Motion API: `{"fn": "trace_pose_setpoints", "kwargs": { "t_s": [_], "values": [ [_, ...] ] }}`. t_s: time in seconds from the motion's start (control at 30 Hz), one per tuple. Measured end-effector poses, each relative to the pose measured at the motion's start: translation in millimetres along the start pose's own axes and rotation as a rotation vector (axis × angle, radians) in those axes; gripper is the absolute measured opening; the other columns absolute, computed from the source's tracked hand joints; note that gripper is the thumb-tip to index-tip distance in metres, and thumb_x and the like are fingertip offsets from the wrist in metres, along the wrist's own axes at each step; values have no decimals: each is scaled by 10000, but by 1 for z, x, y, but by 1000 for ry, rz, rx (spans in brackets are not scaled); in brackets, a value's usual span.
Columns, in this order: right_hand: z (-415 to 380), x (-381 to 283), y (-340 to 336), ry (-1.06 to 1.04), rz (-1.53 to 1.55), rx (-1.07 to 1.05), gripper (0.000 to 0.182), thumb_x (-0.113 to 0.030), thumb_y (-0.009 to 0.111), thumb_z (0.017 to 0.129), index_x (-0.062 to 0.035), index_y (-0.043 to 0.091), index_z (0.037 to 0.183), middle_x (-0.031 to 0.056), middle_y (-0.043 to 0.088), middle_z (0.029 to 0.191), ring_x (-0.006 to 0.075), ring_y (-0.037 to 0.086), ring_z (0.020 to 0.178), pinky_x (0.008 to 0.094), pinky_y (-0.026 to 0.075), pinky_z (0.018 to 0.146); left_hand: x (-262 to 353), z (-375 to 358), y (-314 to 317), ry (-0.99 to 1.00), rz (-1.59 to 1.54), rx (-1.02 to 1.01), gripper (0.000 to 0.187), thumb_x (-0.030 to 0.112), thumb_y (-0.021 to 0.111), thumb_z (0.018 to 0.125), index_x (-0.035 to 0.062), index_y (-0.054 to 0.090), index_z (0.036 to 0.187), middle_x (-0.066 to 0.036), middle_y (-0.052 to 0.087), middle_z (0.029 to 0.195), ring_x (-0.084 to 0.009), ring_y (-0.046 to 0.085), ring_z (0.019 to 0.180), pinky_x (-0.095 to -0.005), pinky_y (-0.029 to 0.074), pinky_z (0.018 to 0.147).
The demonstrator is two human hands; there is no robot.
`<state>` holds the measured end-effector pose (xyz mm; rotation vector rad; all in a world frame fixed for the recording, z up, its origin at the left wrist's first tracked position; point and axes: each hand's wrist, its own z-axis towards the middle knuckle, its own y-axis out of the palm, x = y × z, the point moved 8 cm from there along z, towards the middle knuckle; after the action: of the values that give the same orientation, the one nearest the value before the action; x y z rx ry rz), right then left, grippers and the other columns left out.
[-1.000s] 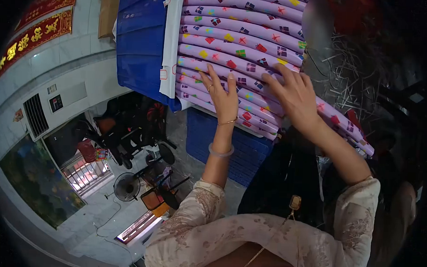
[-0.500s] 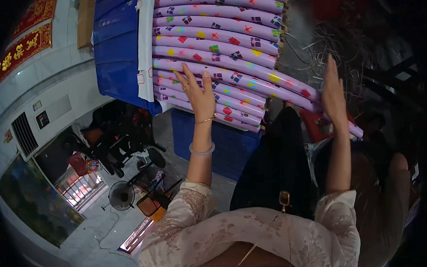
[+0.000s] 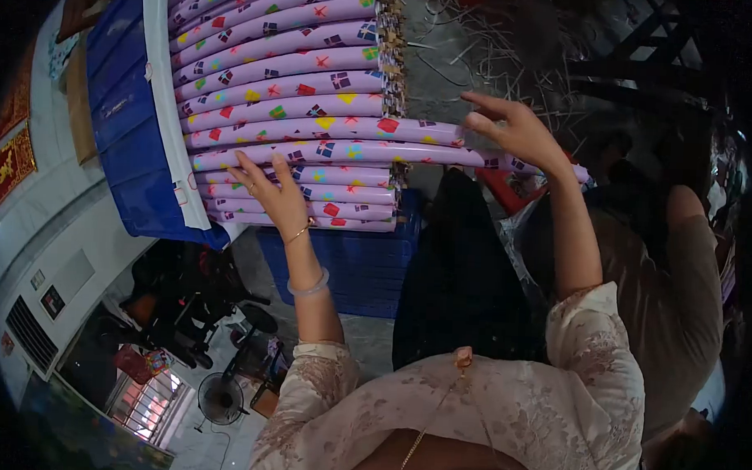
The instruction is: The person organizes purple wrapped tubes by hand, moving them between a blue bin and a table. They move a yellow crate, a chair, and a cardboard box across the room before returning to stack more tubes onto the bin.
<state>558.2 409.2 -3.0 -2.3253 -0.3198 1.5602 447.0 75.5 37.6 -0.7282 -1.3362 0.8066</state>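
Many lilac rolls printed with coloured gift boxes, which look like wrapping paper, lie side by side in a stack [image 3: 290, 74]. My left hand [image 3: 276, 197] rests on the near rolls with its fingers spread. Under its fingertips runs a long roll [image 3: 346, 151] that sticks out well past the others to the right. Just beyond it, another roll [image 3: 355, 128] juts out a shorter way. My right hand [image 3: 520, 136] is over the long roll, close to the shorter one's end, its thumb and fingers apart. Whether its palm touches either roll is hidden.
The stack lies against a blue plastic bin [image 3: 128, 110] with a whitish rim. Another blue crate [image 3: 342, 271] stands below. Thin strips [image 3: 514, 82] litter the floor at the back. A person's leg [image 3: 647, 302] is close on the right. A fan [image 3: 221, 398] stands at lower left.
The view has shifted, so the stack appears farther left. My right hand has turned from pointing away to pointing left, toward the jutting roll's end. My left hand still rests on the rolls.
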Motion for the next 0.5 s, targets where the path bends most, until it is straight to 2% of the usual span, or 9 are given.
{"fn": "trace_pose_setpoints", "kwargs": {
  "t_s": [0.07, 0.1, 0.2, 0.3, 0.33, 0.37, 0.43, 0.47, 0.5],
  "values": [
    [6, 0, 21, 78, -11, -197, 432, -368, 555, 807, -54, 561, 1103, 88, 633, 894, 165, 589, 812, 289, 448, 729, 2, -1, -1, -18, -7, -6, 646, 373, 438, 871, 54, 150, 1352, -293, 23, 1372, -389, 55, 1289, -420, 130, 1019],
    [8, -3, 28, 41, -40, -278, 380, -345, 583, 794, -34, 611, 1011, 94, 633, 823, 120, 548, 665, 269, 440, 627, 4, -2, -1, -17, -4, -3, 646, 373, 438, 871, 54, 150, 1352, -293, 23, 1372, -389, 55, 1289, -420, 130, 1019],
    [11, 5, 38, 75, 122, -314, 338, -310, 606, 782, -13, 631, 942, 89, 622, 757, 89, 500, 618, 249, 408, 570, 1, -1, -2, 3, -30, 2, 638, 366, 438, 874, 48, 155, 1350, -287, 48, 1373, -378, 50, 1293, -417, 124, 1022],
    [12, -14, 42, 52, 160, -208, 355, -281, 611, 773, 21, 605, 959, 36, 574, 651, 70, 480, 591, 219, 388, 544, -1, -1, -1, 47, -25, 25, 642, 350, 454, 869, 30, 162, 1343, -293, 108, 1361, -383, 73, 1289, -419, 123, 1024],
    [16, -15, 47, 60, 216, -148, 261, -265, 606, 744, -5, 602, 726, 40, 525, 533, 96, 446, 491, 262, 366, 483, -1, 0, -1, 56, -14, 19, 642, 347, 457, 868, 23, 167, 1341, -301, 112, 1356, -390, 84, 1284, -419, 129, 1023],
    [17, -21, 51, 37, 214, -159, 261, -265, 606, 744, -5, 602, 726, 40, 525, 533, 96, 446, 491, 262, 366, 483, -1, 1, -1, 62, -3, 14, 643, 345, 460, 867, 17, 172, 1338, -309, 117, 1351, -397, 95, 1280, -419, 135, 1022],
    [19, -31, 56, 51, 176, -87, 293, -311, 604, 727, -18, 610, 724, 89, 541, 549, 158, 502, 500, 297, 397, 518, -1, 1, -2, 53, -8, 35, 641, 336, 467, 864, 6, 180, 1333, -332, 105, 1340, -415, 115, 1269, -422, 152, 1016],
    [20, -33, 59, 78, 121, -45, 318, -345, 597, 718, -28, 616, 720, 127, 551, 567, 223, 549, 529, 330, 414, 544, 1, 1, -3, 56, 8, 46, 641, 331, 469, 864, 4, 181, 1333, -338, 101, 1337, -419, 120, 1267, -422, 155, 1015],
    [21, -36, 65, 56, 120, -56, 318, -345, 597, 718, -28, 616, 720, 127, 551, 567, 223, 549, 529, 330, 414, 544, 1, 0, -3, 53, 14, 57, 634, 322, 471, 863, 19, 180, 1338, -324, 92, 1347, -414, 118, 1270, -423, 151, 1017]
  ]
}}
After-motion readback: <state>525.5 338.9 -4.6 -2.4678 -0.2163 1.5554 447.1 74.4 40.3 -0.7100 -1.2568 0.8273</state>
